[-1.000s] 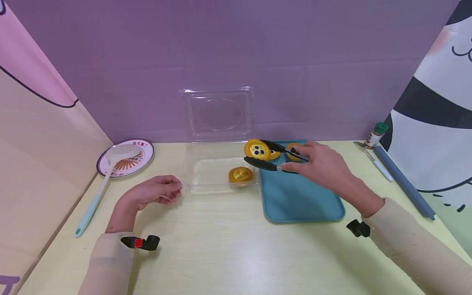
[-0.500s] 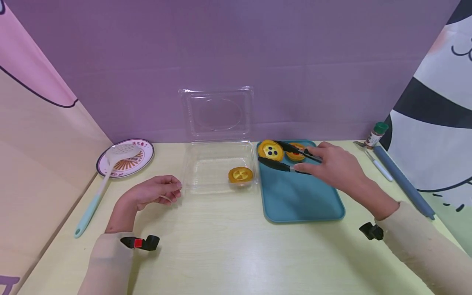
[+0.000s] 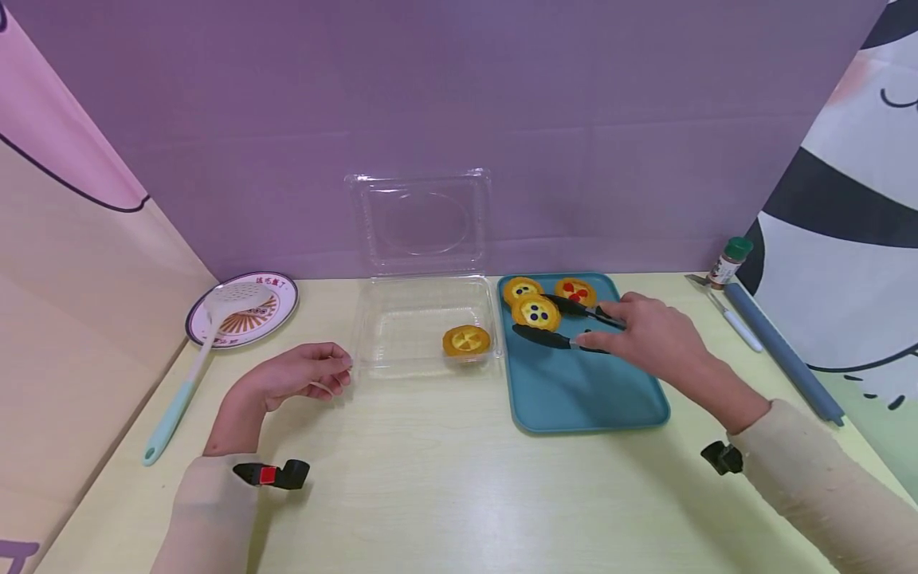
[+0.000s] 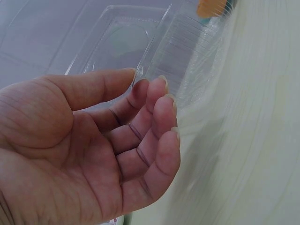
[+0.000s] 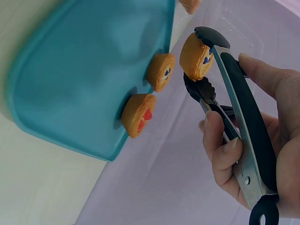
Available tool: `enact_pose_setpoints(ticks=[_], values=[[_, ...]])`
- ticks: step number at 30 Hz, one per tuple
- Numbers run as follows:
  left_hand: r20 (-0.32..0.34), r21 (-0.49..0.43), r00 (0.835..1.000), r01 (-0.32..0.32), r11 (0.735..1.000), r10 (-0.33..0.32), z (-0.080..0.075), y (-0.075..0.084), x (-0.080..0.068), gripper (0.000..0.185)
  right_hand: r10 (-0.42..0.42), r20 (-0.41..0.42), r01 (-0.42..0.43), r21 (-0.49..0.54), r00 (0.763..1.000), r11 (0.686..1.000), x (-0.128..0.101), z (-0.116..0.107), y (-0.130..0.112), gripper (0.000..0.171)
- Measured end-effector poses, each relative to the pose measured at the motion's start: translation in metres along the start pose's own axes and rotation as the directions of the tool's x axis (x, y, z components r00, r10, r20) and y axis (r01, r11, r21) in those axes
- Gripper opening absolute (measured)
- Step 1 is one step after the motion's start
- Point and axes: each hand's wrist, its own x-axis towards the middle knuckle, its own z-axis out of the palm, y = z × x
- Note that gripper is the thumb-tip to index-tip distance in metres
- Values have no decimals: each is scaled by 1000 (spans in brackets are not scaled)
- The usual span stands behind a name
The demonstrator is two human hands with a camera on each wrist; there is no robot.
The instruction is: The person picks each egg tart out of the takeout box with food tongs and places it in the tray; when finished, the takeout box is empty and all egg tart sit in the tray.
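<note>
My right hand [image 3: 649,335] grips black-tipped metal tongs [image 5: 246,122], fingers curled round their handles. Between the tong tips is a blueberry-topped tart [image 5: 196,57], over the back left of the blue tray [image 3: 588,399]. On that tray lie another blueberry tart [image 3: 521,288] and a tart with red topping [image 3: 576,291]. A clear hinged container [image 3: 390,331] stands to the left with its lid up; a tart with yellow topping [image 3: 466,341] sits in its front right corner. My left hand [image 4: 108,140] has loosely curled fingers, its fingertips close to the container's front left corner.
At the left, a white slotted spatula [image 3: 190,383] with a pale green handle lies across a patterned plate [image 3: 283,307]. A green-capped jar [image 3: 730,263], a white-handled utensil [image 3: 742,329] and a long grey-blue bar [image 3: 785,355] lie along the right side. A purple backdrop [image 3: 610,143] stands behind.
My right hand has moved right and a little toward me, carrying the tart in the tongs from the container's right edge to over the tray. My left hand has stayed put.
</note>
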Motion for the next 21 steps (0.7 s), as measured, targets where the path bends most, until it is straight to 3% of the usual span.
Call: enact_pose_setpoints(ticks=[21], values=[[-9,-5,1000,9,1000,-9,0,0,-1,32,-21,81,23,-17,997,1000,6,15,4,79]])
